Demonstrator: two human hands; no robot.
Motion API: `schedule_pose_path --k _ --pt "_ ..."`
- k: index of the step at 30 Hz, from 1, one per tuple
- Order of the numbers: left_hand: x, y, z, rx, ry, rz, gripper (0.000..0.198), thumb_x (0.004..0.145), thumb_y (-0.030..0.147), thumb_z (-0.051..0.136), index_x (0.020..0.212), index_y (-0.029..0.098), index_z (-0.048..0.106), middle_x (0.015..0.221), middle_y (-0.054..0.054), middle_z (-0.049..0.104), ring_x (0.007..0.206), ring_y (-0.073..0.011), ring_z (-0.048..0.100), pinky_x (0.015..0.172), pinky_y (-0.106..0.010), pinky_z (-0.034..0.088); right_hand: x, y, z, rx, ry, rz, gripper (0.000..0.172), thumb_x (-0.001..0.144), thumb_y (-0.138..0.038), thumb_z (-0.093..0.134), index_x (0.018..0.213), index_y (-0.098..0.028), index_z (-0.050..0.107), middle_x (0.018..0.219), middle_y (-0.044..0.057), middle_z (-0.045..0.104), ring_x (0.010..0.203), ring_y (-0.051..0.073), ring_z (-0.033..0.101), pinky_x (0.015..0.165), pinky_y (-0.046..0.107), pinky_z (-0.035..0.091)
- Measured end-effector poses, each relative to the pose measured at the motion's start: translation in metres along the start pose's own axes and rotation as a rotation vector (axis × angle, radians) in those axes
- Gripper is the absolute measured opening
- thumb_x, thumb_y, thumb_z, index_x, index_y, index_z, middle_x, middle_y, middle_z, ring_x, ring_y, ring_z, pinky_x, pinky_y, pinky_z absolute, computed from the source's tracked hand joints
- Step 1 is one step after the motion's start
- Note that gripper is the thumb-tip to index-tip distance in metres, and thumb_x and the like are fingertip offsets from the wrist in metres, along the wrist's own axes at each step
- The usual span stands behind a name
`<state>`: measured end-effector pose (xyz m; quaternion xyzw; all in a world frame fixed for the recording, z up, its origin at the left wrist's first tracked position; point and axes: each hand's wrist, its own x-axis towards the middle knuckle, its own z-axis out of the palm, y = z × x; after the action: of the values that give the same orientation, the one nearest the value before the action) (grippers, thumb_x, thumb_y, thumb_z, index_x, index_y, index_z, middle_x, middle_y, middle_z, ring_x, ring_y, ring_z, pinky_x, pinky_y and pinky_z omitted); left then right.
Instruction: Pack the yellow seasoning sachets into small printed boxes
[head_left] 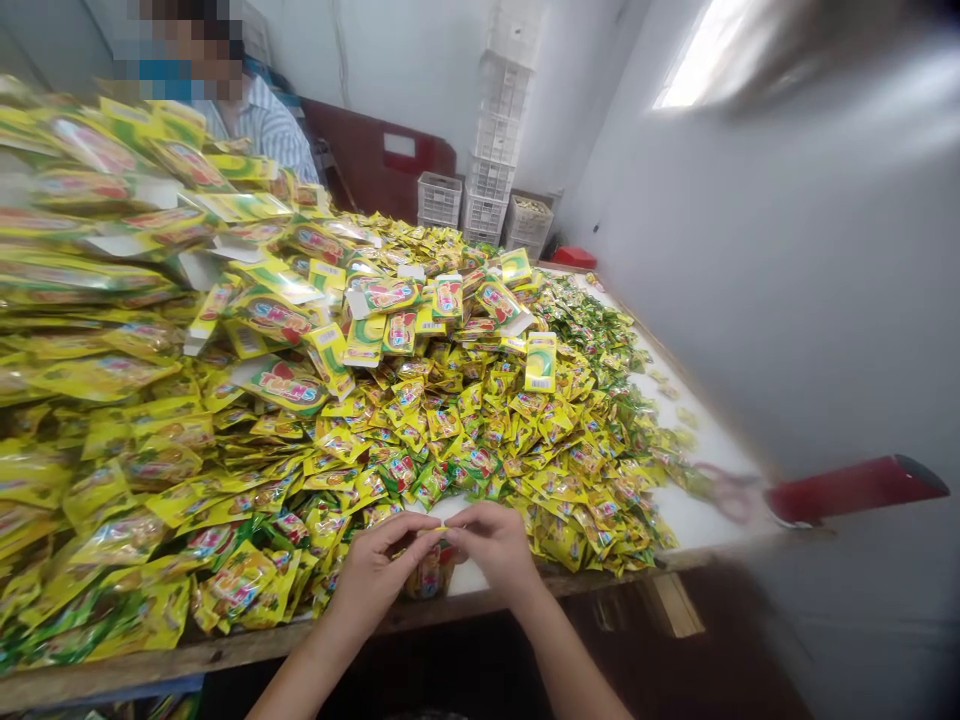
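Observation:
My left hand [375, 570] and my right hand [495, 545] meet at the table's front edge, fingertips pinching a small yellow sachet [442, 528] between them. Most of that sachet is hidden by my fingers. Just below my hands stands a clear bag of sachets [431, 577]. A huge heap of yellow and green snack sachets [420, 450] spreads across the table in front of my hands and touches my left wrist side. Larger flat yellow packets [281, 385] lie on top of the heap.
A person in a striped shirt [262, 125] sits beyond the heap. Blurred pink scissors [731, 490] lie near a red tube [855, 490] on the white tabletop [697, 500] at right. Stacked white plastic crates [487, 170] stand against the far wall, and a wooden table edge [225, 650] runs along the front.

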<state>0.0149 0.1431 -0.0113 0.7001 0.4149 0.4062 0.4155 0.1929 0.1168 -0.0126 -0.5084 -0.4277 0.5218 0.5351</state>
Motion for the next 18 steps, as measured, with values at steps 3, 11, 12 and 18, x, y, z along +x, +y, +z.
schedule_pose_path --k 3,11,12,18 --pt "0.002 0.003 -0.001 0.001 -0.017 0.046 0.014 0.086 0.026 0.067 0.095 0.025 0.076 0.091 -0.003 0.077 0.086 -0.0195 0.071 0.080 -0.030 0.057 0.003 -0.002 -0.003 -0.060 -0.013 -0.050 0.015 0.066 -0.030 0.083 0.075 -0.019 0.078 0.072 0.002 0.064 0.053 0.014 0.062 0.047 0.025 0.056" --pt "-0.015 -0.010 -0.004 0.076 -0.056 0.190 0.025 0.084 0.019 0.069 0.107 0.028 0.073 0.106 -0.005 0.074 0.099 -0.0205 0.069 0.089 -0.031 0.056 -0.019 0.000 -0.010 -0.393 -0.057 -0.410 0.015 0.082 -0.018 0.071 0.095 -0.024 0.074 0.093 0.005 0.064 0.085 0.019 0.063 0.075 0.031 0.054" --pt "-0.019 -0.012 -0.002 0.086 -0.064 0.200 0.028 0.083 0.019 0.070 0.109 0.029 0.072 0.109 -0.005 0.074 0.101 -0.0209 0.068 0.090 -0.032 0.055 -0.025 0.002 -0.010 -0.428 -0.047 -0.457 0.019 0.084 -0.017 0.068 0.100 -0.025 0.073 0.097 0.006 0.062 0.089 0.019 0.062 0.079 0.031 0.052" --pt "-0.017 -0.008 0.018 0.047 0.011 0.109 0.020 0.087 0.021 0.063 0.105 0.027 0.071 0.102 -0.004 0.074 0.097 -0.0198 0.068 0.089 -0.031 0.054 -0.023 -0.002 -0.018 -0.553 -0.104 -0.488 0.024 0.093 -0.016 0.053 0.110 -0.025 0.068 0.099 0.007 0.060 0.091 0.018 0.060 0.080 0.030 0.050"
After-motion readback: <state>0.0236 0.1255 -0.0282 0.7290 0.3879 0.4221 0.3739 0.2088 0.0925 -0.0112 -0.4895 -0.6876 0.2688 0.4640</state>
